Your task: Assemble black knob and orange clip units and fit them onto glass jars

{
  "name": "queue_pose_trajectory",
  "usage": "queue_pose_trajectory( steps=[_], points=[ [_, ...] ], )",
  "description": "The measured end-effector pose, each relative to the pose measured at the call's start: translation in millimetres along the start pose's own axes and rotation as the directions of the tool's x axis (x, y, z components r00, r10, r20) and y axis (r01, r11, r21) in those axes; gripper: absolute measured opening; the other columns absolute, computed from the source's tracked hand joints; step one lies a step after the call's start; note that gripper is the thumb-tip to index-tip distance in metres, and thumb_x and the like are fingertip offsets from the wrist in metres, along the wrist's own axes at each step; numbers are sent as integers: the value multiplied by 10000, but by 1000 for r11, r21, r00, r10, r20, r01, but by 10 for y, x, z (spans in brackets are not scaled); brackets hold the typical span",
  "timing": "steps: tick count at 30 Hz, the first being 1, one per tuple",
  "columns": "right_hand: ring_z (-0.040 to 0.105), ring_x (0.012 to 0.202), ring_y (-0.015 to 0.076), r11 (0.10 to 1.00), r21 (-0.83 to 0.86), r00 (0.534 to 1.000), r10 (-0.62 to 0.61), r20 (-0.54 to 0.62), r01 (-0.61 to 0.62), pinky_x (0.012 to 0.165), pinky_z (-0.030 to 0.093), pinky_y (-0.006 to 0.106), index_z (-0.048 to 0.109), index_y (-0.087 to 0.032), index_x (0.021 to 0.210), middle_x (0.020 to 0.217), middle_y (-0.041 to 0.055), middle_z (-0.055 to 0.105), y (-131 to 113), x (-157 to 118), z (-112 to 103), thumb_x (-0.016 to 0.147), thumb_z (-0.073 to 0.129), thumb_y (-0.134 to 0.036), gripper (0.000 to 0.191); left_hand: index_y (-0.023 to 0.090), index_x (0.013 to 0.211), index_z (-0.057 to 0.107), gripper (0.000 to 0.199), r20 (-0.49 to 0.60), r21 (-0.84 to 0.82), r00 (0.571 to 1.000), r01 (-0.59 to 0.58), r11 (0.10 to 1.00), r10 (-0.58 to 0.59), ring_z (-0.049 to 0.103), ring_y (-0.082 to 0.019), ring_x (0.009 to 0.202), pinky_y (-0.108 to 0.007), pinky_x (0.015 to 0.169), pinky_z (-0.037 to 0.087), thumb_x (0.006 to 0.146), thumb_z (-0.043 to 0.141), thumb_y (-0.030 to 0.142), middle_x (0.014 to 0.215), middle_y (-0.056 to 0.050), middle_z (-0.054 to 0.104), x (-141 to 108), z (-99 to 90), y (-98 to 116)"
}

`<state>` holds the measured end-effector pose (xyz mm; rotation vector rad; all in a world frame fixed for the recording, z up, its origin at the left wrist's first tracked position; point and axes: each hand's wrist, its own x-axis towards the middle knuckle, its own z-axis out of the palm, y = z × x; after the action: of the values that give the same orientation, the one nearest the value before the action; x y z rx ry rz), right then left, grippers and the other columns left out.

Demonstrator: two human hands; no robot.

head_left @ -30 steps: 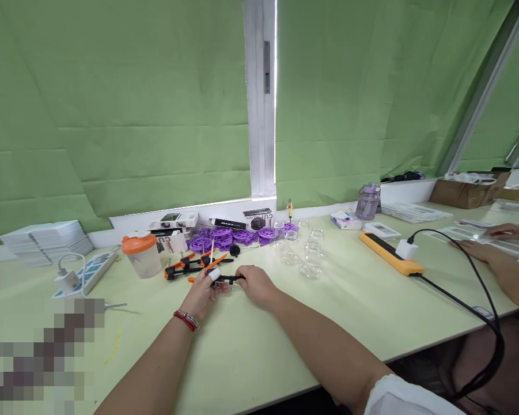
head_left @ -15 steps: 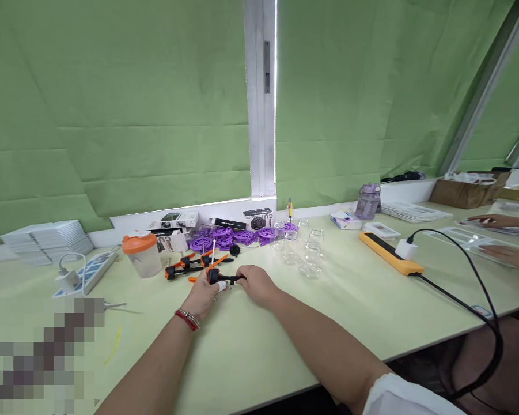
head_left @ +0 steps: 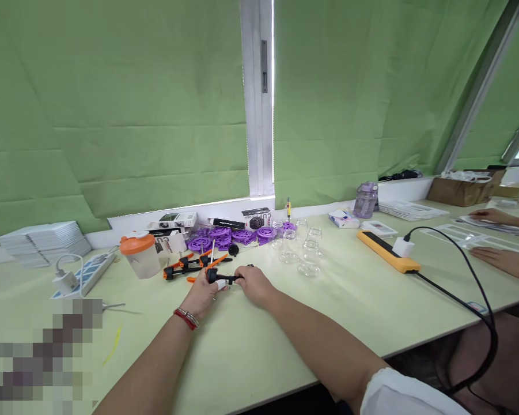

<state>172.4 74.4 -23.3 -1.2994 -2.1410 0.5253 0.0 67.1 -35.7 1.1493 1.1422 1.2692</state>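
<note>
A black clamp-like tool with orange parts (head_left: 224,278) lies between my two hands above the table. My left hand (head_left: 202,292) is closed round its thicker black end, near an orange lever. The fingers of my right hand (head_left: 254,284) pinch the thin bar at the other end. Just beyond my left hand lie several similar black and orange clamps (head_left: 182,268). Purple spoked discs (head_left: 220,236) are heaped behind them, with a small black round piece (head_left: 233,249) in front.
Clear glass jars (head_left: 309,259) stand right of my hands. An orange-lidded cup (head_left: 140,256) and a white power strip (head_left: 90,274) are at the left. Farther right are a yellow power strip (head_left: 389,252), a purple bottle (head_left: 366,200) and another person's hands (head_left: 496,253).
The view has shifted slightly. My hands keep nearly the same grip on the tool. At the right, the other person's nearer hand has moved left over the sheets.
</note>
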Motion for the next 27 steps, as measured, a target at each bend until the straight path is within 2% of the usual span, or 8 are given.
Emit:
queue_pose_trajectory(
  steps=[6, 12, 15, 18, 20, 22, 25, 27],
  points=[
    [522, 728, 153, 999, 33, 998, -41, -48, 43, 641, 345, 240, 639, -179, 868, 826, 54, 636, 10, -4, 65, 820, 516, -176, 132, 209, 965, 459, 491, -2, -67, 1000, 20, 998, -21, 583, -89, 692, -242, 656, 493, 570, 737, 120, 824, 34, 515, -38, 15, 87],
    [499, 665, 136, 996, 82, 999, -30, -39, 34, 608, 341, 233, 633, -174, 832, 754, 38, 609, -12, -14, 67, 816, 517, -159, 118, 213, 996, 451, 517, 25, -17, 999, 48, 999, -48, 588, -101, 628, -233, 586, 457, 569, 737, 152, 798, 35, 524, -5, -46, 36],
    [501, 637, 127, 989, 147, 999, -14, -47, 20, 601, 356, 230, 628, -176, 828, 715, 26, 598, -16, -18, 84, 818, 514, -164, 114, 216, 1016, 442, 516, 24, -22, 1000, -5, 1000, 6, 606, -129, 741, -271, 692, 478, 584, 714, 138, 904, -6, 568, 24, -51, 13],
    [521, 601, 120, 965, 263, 1000, 19, -14, -15, 586, 380, 229, 617, -178, 836, 660, 8, 586, -21, -18, 145, 818, 511, -163, 109, 225, 1101, 396, 543, -80, -32, 986, -150, 988, 147, 590, -156, 921, -323, 854, 449, 630, 649, 129, 1048, -52, 569, 38, -21, 34],
    [534, 567, 115, 919, 388, 998, 60, 27, -65, 568, 402, 228, 603, -179, 853, 616, -8, 571, -39, -18, 206, 817, 513, -164, 99, 218, 1122, 373, 504, -176, 1, 938, -303, 953, 298, 546, -169, 1046, -343, 955, 390, 677, 596, 140, 1126, -74, 537, 25, 9, 70],
    [538, 526, 108, 833, 541, 993, 93, 77, -120, 545, 429, 230, 579, -175, 852, 585, -24, 553, -73, -21, 268, 815, 519, -175, 70, 210, 1104, 384, 401, -207, 94, 882, -414, 906, 424, 471, -182, 1165, -354, 1033, 313, 738, 542, 169, 1206, -90, 486, -7, 37, 106],
    [535, 472, 97, 659, 735, 987, 84, 140, -160, 509, 465, 245, 526, -169, 802, 591, -33, 555, -138, -31, 329, 797, 561, -224, 65, 225, 1143, 384, 351, -127, 201, 866, -454, 868, 483, 393, -197, 1245, -386, 1061, 278, 805, 479, 223, 1285, -89, 417, -67, 68, 140],
    [544, 458, 96, 566, 812, 988, 51, 143, -147, 499, 480, 259, 507, -166, 777, 612, -27, 572, -175, -37, 341, 771, 604, -266, 140, 242, 1217, 344, 456, -52, 217, 856, -493, 843, 514, 386, -208, 1250, -404, 1050, 302, 793, 509, 242, 1317, -89, 381, -101, 81, 148]
  ],
)
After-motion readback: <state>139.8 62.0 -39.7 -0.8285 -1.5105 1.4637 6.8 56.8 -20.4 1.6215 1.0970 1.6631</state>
